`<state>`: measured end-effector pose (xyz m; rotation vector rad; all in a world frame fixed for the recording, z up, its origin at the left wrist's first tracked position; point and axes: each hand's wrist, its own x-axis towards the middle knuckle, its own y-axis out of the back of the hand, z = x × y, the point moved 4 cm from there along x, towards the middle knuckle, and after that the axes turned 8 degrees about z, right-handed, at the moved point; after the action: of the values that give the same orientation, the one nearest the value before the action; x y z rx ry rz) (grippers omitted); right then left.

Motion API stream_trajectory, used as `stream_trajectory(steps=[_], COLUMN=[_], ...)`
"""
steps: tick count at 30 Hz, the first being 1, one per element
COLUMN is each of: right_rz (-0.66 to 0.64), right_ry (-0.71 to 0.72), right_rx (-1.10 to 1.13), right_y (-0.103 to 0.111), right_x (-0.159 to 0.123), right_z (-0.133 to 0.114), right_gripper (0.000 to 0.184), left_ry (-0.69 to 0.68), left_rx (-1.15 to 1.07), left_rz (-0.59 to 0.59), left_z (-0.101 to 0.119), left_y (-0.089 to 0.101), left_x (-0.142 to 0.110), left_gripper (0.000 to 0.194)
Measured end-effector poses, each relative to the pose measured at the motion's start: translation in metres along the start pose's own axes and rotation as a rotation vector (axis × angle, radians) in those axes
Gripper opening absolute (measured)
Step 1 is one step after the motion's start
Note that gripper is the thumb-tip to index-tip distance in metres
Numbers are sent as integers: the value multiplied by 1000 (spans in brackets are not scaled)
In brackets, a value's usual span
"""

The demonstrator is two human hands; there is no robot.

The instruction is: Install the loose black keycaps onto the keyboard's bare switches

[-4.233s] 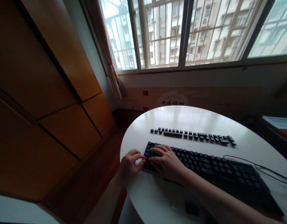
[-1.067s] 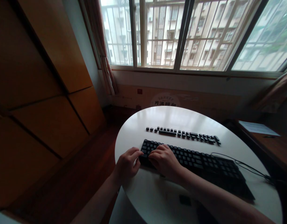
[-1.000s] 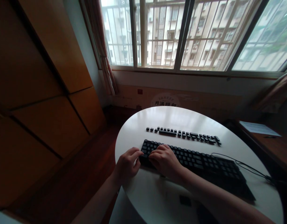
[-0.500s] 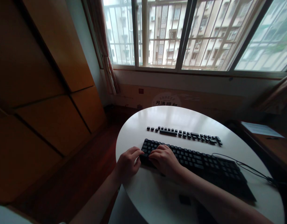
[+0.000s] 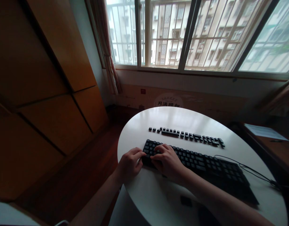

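Observation:
A black keyboard [image 5: 193, 161] lies at a slant across the white round table [image 5: 135, 125]. My left hand [image 5: 131, 161] grips its left end, thumb and fingers closed at the edge. Over the left part of the keys is my right hand [image 5: 168, 159], its fingers bent and thumb and index finger close together at the lower rows. Whatever sits between those fingertips is too small and dark to make out. Behind the keyboard, several loose black keycaps [image 5: 198, 137] lie in rows, with a long spacebar keycap [image 5: 170, 134] among them.
A black cable [image 5: 254, 171] runs off the table's right side. A small dark square [image 5: 186, 201] lies near the front edge. To the right, a brown desk [image 5: 273, 146] holds a paper sheet [image 5: 264, 131] and a pen [image 5: 276, 141]. Wooden cabinets [image 5: 47, 122] stand at left.
My right index finger has arched up a little, opening a small gap above the keys. My left hand keeps its place on the keyboard's end. The view has shifted slightly.

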<state>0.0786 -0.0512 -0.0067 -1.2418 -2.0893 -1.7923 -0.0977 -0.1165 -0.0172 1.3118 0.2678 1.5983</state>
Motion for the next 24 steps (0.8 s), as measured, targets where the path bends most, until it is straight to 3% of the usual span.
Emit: stream_trajectory(steps=[4, 8, 12, 17, 20, 24], right_rz=[-10, 144, 354, 452, 412, 149], right_ry=[10, 35, -103, -222, -244, -312], right_rx=[-19, 18, 59, 3, -19, -114], right_y=[1, 11, 24, 42, 52, 45], right_x=[-2, -1, -1, 5, 24, 61], right_z=[3, 12, 35, 68, 85, 112], right_gripper=[13, 19, 26, 24, 22, 19], left_ry=[-34, -84, -160, -182, -187, -190], left_rx=[10, 51, 72, 71, 54, 25], left_rz=[18, 10, -33, -96, -92, -87], left_z=[1, 3, 5, 2, 1, 1], left_y=[1, 1, -1, -7, -8, -7], left_x=[0, 1, 3, 4, 2, 1], left_gripper=[32, 39, 51, 55, 53, 47])
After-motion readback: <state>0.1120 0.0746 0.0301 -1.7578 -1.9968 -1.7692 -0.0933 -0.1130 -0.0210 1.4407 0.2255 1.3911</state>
